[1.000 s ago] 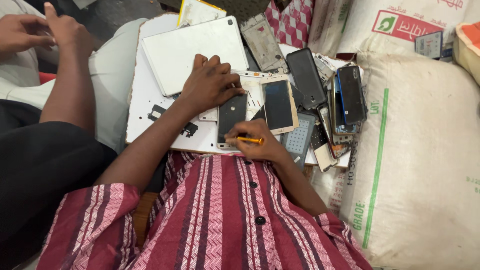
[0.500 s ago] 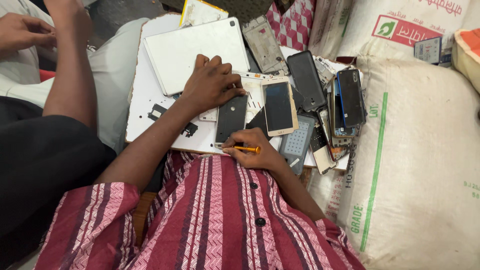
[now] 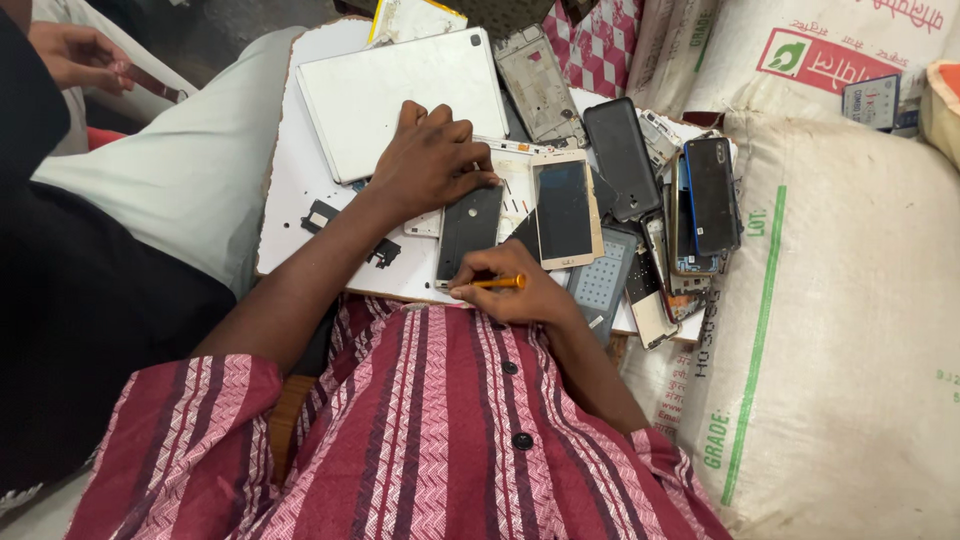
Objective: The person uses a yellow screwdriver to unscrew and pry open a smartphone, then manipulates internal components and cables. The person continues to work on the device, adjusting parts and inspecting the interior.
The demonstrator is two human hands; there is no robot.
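Little has shifted since the earlier frame: the orange screwdriver (image 3: 497, 283) is kept at the lower end of the dark phone part (image 3: 467, 233), and only the view has drifted slightly. The screwdriver is pinched between thumb and closed fingers of the right hand (image 3: 515, 292), its tip laid toward the bottom edge of the dark phone part. That part lies on the white board (image 3: 290, 190), which serves as a desk across the lap. The left hand (image 3: 430, 165) is pressed flat on top, fingers bent and spread over the upper end of the part and the white frame (image 3: 505, 185) beside it; nothing is gripped by it. Just right of the part a gold-edged phone (image 3: 563, 210) is laid screen up, and beyond it a heap of dark phones (image 3: 690, 200) and frames is piled. A white tablet back (image 3: 400, 90) is seen above the left hand. At the far right a white woven sack (image 3: 850, 330) is propped. Another person's hand (image 3: 75, 55) is visible at upper left.
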